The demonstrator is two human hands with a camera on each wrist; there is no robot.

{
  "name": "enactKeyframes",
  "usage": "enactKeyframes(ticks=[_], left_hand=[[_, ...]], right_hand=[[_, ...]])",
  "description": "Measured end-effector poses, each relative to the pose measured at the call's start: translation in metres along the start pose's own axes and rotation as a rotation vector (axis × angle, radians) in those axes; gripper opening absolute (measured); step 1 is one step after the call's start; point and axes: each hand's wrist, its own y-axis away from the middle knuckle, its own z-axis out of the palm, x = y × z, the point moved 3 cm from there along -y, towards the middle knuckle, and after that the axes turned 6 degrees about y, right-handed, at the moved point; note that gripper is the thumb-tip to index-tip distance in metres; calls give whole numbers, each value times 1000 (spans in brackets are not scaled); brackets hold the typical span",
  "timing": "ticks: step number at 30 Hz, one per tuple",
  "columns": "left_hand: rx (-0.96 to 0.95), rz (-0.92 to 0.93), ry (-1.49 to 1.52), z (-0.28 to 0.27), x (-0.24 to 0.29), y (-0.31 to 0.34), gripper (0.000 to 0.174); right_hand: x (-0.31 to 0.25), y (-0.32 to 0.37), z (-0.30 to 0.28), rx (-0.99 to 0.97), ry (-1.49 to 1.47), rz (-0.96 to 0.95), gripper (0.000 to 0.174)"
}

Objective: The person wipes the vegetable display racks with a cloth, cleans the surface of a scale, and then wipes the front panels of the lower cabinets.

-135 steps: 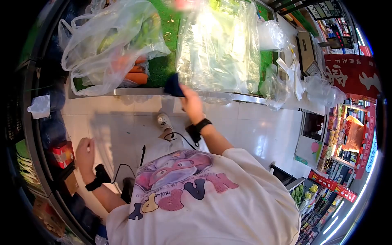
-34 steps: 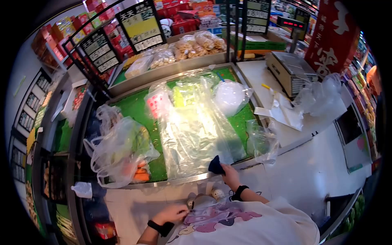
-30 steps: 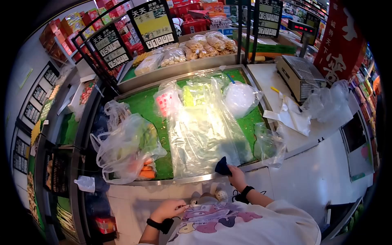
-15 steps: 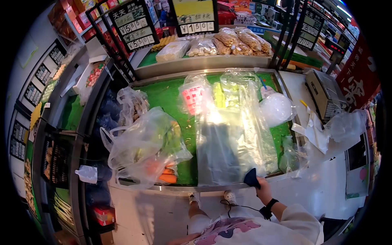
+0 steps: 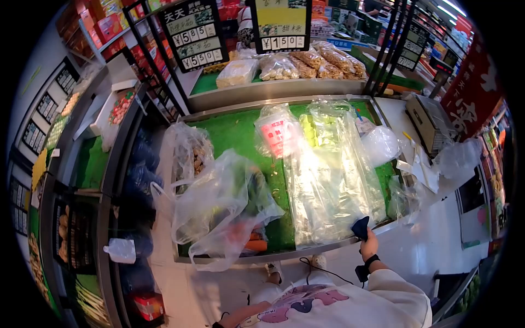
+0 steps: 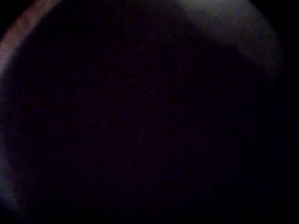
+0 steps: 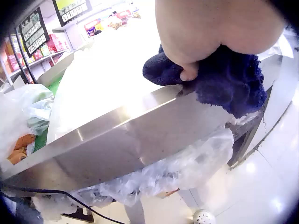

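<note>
My right hand (image 5: 369,244) grips a bunched dark blue cloth (image 5: 360,228) at the front metal rim (image 5: 284,255) of the green-lined display stand. In the right wrist view, the fuzzy cloth (image 7: 229,84) hangs over the rim under the hand (image 7: 217,28), with a fingertip pressing into it. Large clear plastic bags (image 5: 333,180) lie flat on the stand just behind the cloth. My left hand (image 5: 257,310) is low against the front of the shirt, its fingers hidden; the left wrist view is almost wholly dark.
A translucent bag (image 5: 213,202) with carrots (image 5: 255,245) sits at the stand's left front, overhanging the rim. A red-printed bag (image 5: 278,136) and a white plastic bundle (image 5: 380,145) lie farther back. A scale (image 5: 429,123) stands right. A black cable (image 7: 60,191) crosses below the rim.
My right hand has moved rightward along the front rim with the blue cloth. My left hand has dropped from in front of the shirt to mostly out of sight. The head view has shifted.
</note>
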Motion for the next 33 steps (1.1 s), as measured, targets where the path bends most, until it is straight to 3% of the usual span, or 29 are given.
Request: enactKeyframes(ticks=[6,12,21,25,29,31,33], left_hand=[[-128,-6,-71,-27,3,-1,36],[-264,-8,-166,-32,16,-31,37],[-411,99,-352,34,71,-115,37],[-461,92,-517,60,86,-122,37],[-522,14,-761,63,88,-112,37],[-579,-5,-881,72,96,-121,37],[-661,4,-994,93,103,-136,37]], right_hand=[[-13,7,8,83,28,158,57],[-24,12,2,152,27,198,54],[-17,17,-2,268,-132,71,55],[2,22,4,195,-260,43,53],[0,91,-48,165,-529,17,48],[27,144,-51,87,-462,28,50],[49,214,-79,94,-539,143,49]])
